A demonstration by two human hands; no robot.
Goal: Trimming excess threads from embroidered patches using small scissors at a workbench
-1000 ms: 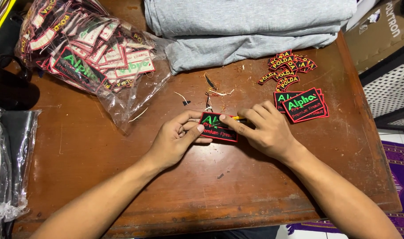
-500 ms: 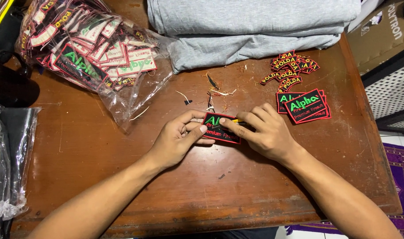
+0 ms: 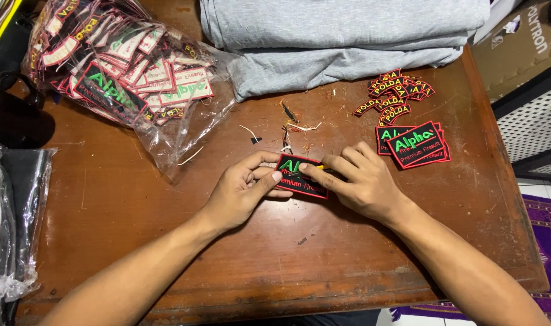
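Observation:
My left hand pinches the left edge of a black embroidered patch with a red border and green lettering, just above the wooden table. My right hand holds the patch's right side, and a small yellow-tipped tool shows between its fingers over the patch. Thread scraps lie just beyond the hands.
A stack of same patches and a pile of small curved patches lie at right. A clear bag full of patches sits at upper left. Folded grey cloth lies at the back. A dark mug stands at the left edge.
Both hands and the patch stay in nearly the same spot; the fingers have shifted slightly on the patch.

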